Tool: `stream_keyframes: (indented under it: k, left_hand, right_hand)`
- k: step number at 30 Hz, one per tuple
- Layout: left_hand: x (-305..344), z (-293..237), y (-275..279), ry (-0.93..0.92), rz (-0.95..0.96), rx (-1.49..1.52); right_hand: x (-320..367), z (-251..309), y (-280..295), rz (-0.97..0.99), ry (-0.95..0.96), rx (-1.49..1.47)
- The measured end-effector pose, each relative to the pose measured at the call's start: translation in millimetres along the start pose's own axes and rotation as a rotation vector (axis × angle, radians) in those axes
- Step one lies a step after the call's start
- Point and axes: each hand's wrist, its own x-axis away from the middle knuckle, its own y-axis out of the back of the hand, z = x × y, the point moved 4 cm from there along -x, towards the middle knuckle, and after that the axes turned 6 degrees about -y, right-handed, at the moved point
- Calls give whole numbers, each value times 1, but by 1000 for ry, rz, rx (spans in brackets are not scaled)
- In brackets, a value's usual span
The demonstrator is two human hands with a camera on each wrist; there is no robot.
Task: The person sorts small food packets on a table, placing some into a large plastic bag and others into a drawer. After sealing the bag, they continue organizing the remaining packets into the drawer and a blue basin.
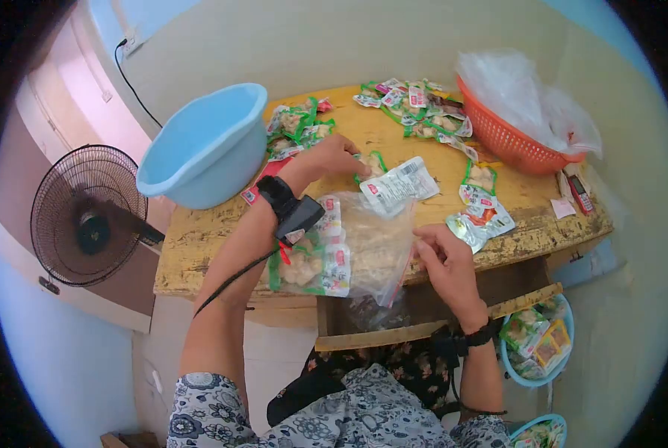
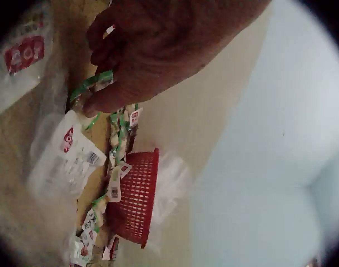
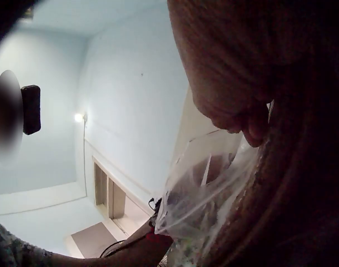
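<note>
My left hand (image 1: 326,158) reaches over the table and pinches a small green-edged snack packet (image 1: 373,164). The left wrist view has thumb and fingers on the packet's green edge (image 2: 105,78). A white and silver pouch (image 1: 401,185) lies right beside it. Below that arm lies a large clear plastic bag (image 1: 378,243), with green-edged packets (image 1: 304,265) showing at its left part. My right hand (image 1: 447,269) holds the bag's right edge between thumb and fingers; in the right wrist view the fingertips are on the clear film (image 3: 200,183).
A light blue basin (image 1: 199,149) stands at the left, beside more packets (image 1: 296,123). At the back right are a packet pile (image 1: 420,112) and a red basket (image 1: 509,134) with clear bags. An open drawer (image 1: 438,306) juts out in front. A fan (image 1: 87,216) stands left.
</note>
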Motion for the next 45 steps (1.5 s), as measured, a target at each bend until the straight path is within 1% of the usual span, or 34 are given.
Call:
stream_keyframes:
  k: [2, 5, 8, 11, 14, 17, 19, 20, 23, 24, 25, 26, 27, 28, 29, 30, 31, 32, 33, 35, 39, 42, 45]
  left_hand:
    - [5, 2, 5, 60, 38, 97]
    - [15, 20, 1, 108, -66, 604]
    - [41, 6, 25, 45, -241, 627]
    - [63, 9, 37, -113, -431, 843]
    - [119, -32, 41, -165, -489, 985]
    - [170, -69, 13, -245, -533, 1034]
    - [195, -91, -13, -261, -520, 1121]
    - [203, -97, -28, -270, -517, 1088]
    - [217, -112, -61, -272, -493, 1040]
    - [219, -118, -67, -267, -481, 1050]
    - [219, -121, -72, -265, -473, 1059]
    - [216, -118, -77, -376, -553, 1022]
    - [219, -115, -73, -388, -655, 794]
    - [223, -110, -66, -398, -748, 558]
    - [228, -107, -61, -404, -829, 318]
    - [233, -102, -61, -361, -828, 216]
    - [236, -106, -64, -394, -819, 92]
    - [238, -110, -67, -426, -808, -31]
    - [240, -114, -70, -459, -796, -155]
    - [233, -123, -82, -448, -761, -184]
    - [219, -126, -96, -435, -675, -190]
    - [215, -119, -98, -399, -683, -162]
    - [218, -127, -89, -445, -768, -147]
  right_hand:
    - [0, 1, 1, 3, -4, 11]
    - [-1, -4, 1, -19, -9, 4]
    - [-1, -3, 0, -36, -42, -58]
    - [0, -3, 4, -103, -65, -195]
    - [1, 4, 20, -169, -118, -295]
    - [9, 17, 25, -237, -82, -367]
    - [15, 35, 17, -164, 3, -549]
    - [22, 44, 11, -132, 35, -642]
    - [42, 54, 4, -169, -165, -566]
    - [46, 52, 9, -189, -150, -528]
    - [51, 50, 16, -266, -170, -544]
    - [56, 49, 24, -341, -186, -559]
    - [61, 47, 31, -414, -200, -573]
    - [65, 43, 40, -547, -230, -460]
    - [69, 36, 46, -560, -256, -466]
    - [74, 28, 56, -577, -285, -472]
    - [81, 20, 65, -598, -315, -477]
    - [84, 10, 70, -561, -283, -497]
    - [84, 3, 68, -533, -304, -483]
    - [82, -4, 65, -476, -343, -457]
    - [65, 2, 47, -348, -378, -461]
    - [52, 7, 44, -285, -364, -484]
    - [37, 15, 36, -215, -359, -494]
